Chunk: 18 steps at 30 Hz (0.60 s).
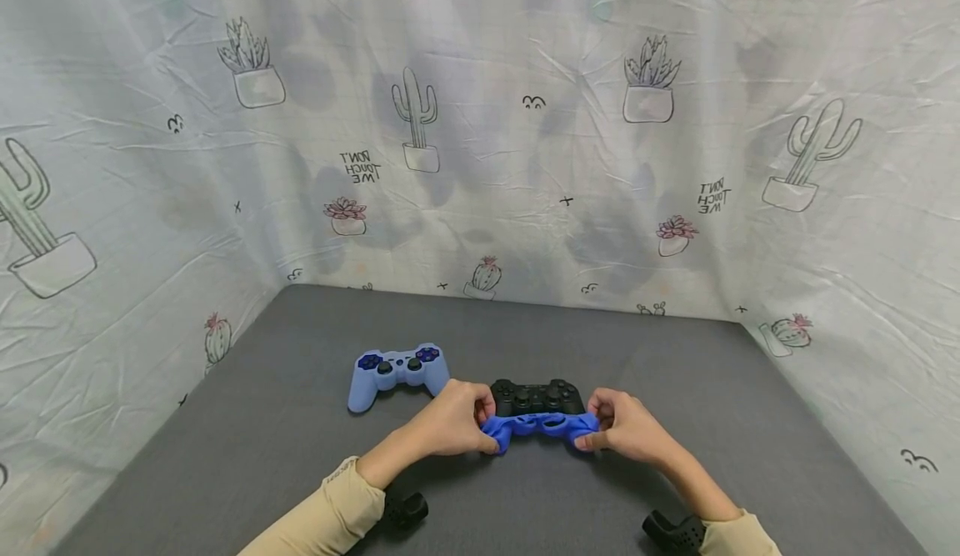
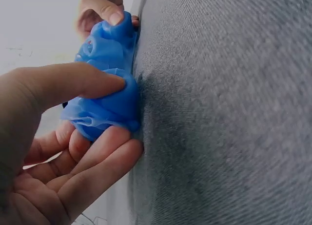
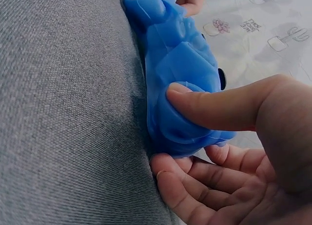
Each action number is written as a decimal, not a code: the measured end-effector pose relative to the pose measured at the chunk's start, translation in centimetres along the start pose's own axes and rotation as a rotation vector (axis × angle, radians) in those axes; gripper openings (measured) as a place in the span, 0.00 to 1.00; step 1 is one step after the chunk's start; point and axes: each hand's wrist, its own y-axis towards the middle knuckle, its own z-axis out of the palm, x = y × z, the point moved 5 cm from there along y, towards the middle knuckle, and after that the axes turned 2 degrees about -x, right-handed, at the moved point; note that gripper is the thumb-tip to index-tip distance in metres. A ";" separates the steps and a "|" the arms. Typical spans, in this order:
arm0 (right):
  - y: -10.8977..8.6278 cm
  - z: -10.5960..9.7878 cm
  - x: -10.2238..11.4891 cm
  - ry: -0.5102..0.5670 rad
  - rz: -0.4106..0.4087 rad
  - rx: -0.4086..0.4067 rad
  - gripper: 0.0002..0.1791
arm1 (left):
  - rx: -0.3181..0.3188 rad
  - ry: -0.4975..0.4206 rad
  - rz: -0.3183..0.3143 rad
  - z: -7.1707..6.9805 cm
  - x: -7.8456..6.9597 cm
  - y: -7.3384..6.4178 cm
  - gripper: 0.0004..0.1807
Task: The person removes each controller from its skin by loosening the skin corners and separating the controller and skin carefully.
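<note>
A black game controller (image 1: 534, 396) lies on the grey table, its near side covered by a bright blue silicone sleeve (image 1: 542, 424). The sleeve looks bunched and folded over the grips. My left hand (image 1: 459, 419) pinches the sleeve's left end between thumb and fingers. At the right end, my right hand (image 1: 624, 428) pinches it the same way. In the left wrist view, the thumb presses on the blue sleeve (image 2: 109, 51) from above with fingers beneath. The right wrist view has the thumb on the sleeve's (image 3: 168, 64) rounded end; most of the controller is hidden there.
A second controller (image 1: 397, 373) in a light blue sleeve lies to the left, close beyond my left hand. The grey table (image 1: 300, 473) reaches back to a pale curtain (image 1: 495, 139) printed with cacti. Black straps with camera mounts (image 1: 405, 509) sit at the wrists.
</note>
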 end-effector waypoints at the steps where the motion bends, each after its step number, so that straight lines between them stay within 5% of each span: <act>1: 0.0 0.0 0.0 0.008 -0.002 0.002 0.24 | -0.005 0.003 0.003 0.0 0.0 0.0 0.19; 8: -0.2 -0.3 0.5 0.084 -0.013 -0.029 0.22 | -0.083 0.042 -0.026 -0.3 0.7 0.1 0.21; 18: 0.1 -0.3 0.3 0.156 0.035 -0.044 0.21 | -0.122 -0.039 -0.043 -0.7 1.8 0.2 0.16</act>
